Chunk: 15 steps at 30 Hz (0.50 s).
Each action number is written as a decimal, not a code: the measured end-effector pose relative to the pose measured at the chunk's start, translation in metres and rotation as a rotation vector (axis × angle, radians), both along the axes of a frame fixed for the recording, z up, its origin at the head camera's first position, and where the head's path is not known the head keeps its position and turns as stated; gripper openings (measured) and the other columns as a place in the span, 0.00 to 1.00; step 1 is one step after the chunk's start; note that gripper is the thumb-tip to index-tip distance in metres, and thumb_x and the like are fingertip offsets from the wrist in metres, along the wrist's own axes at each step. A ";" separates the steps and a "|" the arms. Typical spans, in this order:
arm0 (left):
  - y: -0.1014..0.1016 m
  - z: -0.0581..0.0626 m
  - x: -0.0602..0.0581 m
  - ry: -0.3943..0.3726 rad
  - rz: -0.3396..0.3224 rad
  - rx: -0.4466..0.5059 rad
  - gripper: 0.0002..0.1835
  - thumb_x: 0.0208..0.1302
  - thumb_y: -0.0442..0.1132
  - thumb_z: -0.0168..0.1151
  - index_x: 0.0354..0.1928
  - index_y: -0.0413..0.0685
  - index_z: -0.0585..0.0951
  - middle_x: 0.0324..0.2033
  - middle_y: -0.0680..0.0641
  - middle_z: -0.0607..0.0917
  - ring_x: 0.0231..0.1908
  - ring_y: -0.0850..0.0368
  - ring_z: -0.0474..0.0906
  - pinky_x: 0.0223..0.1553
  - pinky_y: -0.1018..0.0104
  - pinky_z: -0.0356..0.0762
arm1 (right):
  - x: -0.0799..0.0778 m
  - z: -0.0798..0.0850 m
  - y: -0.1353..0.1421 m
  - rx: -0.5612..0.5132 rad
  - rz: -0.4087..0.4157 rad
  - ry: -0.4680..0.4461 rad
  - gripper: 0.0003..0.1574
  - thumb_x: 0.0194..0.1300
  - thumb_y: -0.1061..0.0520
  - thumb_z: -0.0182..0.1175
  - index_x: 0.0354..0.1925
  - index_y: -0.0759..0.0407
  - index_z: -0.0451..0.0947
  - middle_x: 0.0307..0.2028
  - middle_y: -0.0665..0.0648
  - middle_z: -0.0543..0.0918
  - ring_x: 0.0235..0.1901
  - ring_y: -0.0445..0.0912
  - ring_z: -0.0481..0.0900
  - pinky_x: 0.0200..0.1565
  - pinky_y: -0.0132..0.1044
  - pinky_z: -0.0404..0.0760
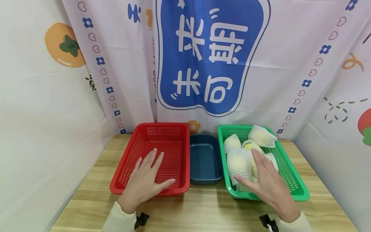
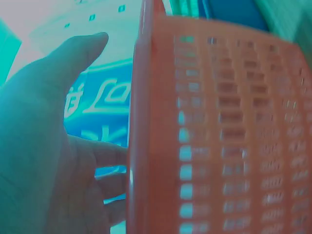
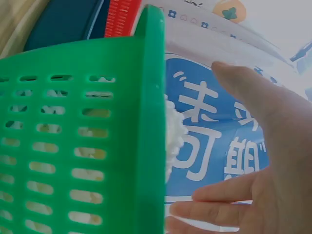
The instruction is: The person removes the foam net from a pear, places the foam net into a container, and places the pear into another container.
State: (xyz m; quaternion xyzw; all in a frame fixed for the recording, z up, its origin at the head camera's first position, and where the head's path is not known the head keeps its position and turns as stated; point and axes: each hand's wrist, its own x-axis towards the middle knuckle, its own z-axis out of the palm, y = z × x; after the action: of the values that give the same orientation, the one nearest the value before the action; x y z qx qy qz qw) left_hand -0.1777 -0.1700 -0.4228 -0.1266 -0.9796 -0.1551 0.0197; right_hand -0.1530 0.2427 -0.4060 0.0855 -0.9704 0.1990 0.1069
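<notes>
My left hand (image 1: 146, 183) hovers over the near part of a red plastic basket (image 1: 186, 161), fingers spread and holding nothing. No contents show inside that basket. On the other side, my right hand (image 1: 268, 182) is over a green plastic basket (image 1: 295, 180), its fingers extended and thumb apart. Several pale yellow round fruits in white foam nets (image 1: 238, 163) lie in the green basket, partly hidden behind the right hand. In the right wrist view, the fingers (image 3: 222, 192) stand beyond the green rim, with one foam net (image 3: 174, 134) showing past it.
Between the two baskets sits a dark blue tray (image 1: 205, 179). All three stand on a wood-grain table (image 1: 203, 209). A printed cloth (image 1: 133, 64) hangs right behind them, and white cloth walls rise on both sides.
</notes>
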 end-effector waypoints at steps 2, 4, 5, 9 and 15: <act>0.007 -0.001 0.003 -0.003 -0.041 0.024 0.60 0.58 0.79 0.60 0.83 0.50 0.59 0.84 0.43 0.57 0.82 0.38 0.54 0.80 0.33 0.51 | -0.001 0.000 -0.003 -0.029 -0.003 -0.003 0.72 0.62 0.23 0.66 0.83 0.64 0.49 0.78 0.74 0.62 0.75 0.71 0.62 0.68 0.75 0.66; 0.015 -0.002 0.005 0.001 -0.076 0.038 0.59 0.59 0.79 0.60 0.82 0.47 0.60 0.83 0.43 0.60 0.81 0.40 0.57 0.79 0.36 0.56 | -0.003 0.000 -0.006 -0.048 -0.009 -0.011 0.72 0.63 0.23 0.66 0.81 0.67 0.51 0.76 0.76 0.64 0.73 0.73 0.64 0.68 0.74 0.67; 0.019 -0.003 0.007 0.001 -0.090 0.045 0.59 0.60 0.78 0.61 0.82 0.46 0.61 0.82 0.43 0.61 0.81 0.41 0.59 0.78 0.37 0.59 | -0.003 0.000 -0.007 -0.053 -0.013 -0.015 0.72 0.63 0.23 0.66 0.81 0.69 0.52 0.75 0.77 0.64 0.73 0.73 0.64 0.68 0.74 0.68; 0.031 -0.008 0.010 -0.009 -0.111 0.053 0.57 0.60 0.77 0.61 0.80 0.44 0.65 0.79 0.43 0.68 0.78 0.41 0.65 0.74 0.38 0.68 | -0.007 -0.003 -0.009 -0.059 -0.039 -0.033 0.72 0.63 0.23 0.66 0.79 0.73 0.53 0.74 0.79 0.65 0.72 0.74 0.65 0.68 0.73 0.68; 0.037 -0.019 0.013 -0.033 -0.149 0.066 0.49 0.64 0.73 0.63 0.71 0.41 0.76 0.67 0.41 0.81 0.66 0.42 0.78 0.65 0.39 0.79 | -0.017 -0.010 -0.015 -0.062 -0.017 -0.049 0.72 0.64 0.23 0.65 0.79 0.75 0.53 0.74 0.79 0.65 0.73 0.74 0.64 0.69 0.71 0.68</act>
State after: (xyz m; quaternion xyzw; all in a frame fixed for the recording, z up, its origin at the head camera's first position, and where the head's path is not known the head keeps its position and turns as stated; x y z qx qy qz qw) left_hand -0.1646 -0.1326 -0.4416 -0.1959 -0.9620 -0.1904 -0.0040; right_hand -0.1697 0.2277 -0.4155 0.0691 -0.9667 0.2303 0.0874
